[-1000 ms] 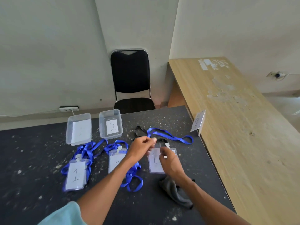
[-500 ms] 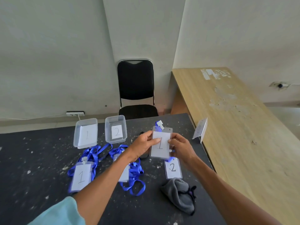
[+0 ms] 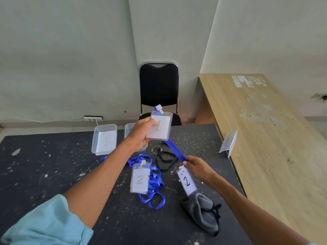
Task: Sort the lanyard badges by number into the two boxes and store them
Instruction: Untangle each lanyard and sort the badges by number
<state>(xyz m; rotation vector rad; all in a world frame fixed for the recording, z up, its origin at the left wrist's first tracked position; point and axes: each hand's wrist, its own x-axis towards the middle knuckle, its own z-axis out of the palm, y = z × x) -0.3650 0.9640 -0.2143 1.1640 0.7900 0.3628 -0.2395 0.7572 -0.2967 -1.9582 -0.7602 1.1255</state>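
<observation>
My left hand (image 3: 140, 134) holds a badge marked 1 (image 3: 160, 127) up in the air above the dark table (image 3: 53, 174). Its blue lanyard (image 3: 176, 150) runs down to my right hand (image 3: 198, 167), which pinches the strap. A clear box labelled 1 (image 3: 104, 139) stands at the back left. The second clear box (image 3: 127, 129) is mostly hidden behind my left hand. A badge marked 2 with a blue lanyard (image 3: 139, 180) lies in the middle. Another badge marked 2 (image 3: 187, 181) lies under my right hand.
A black lanyard (image 3: 165, 159) lies behind the badges. A grey pouch (image 3: 201, 211) sits near the front right. A small acrylic sign (image 3: 228, 143) stands at the table's right edge beside a wooden counter (image 3: 265, 138). A black chair (image 3: 159, 85) stands behind the table.
My left hand has lifted the badge marked 1 higher and further back. My right hand let go of the badge and slid down along the blue strap.
</observation>
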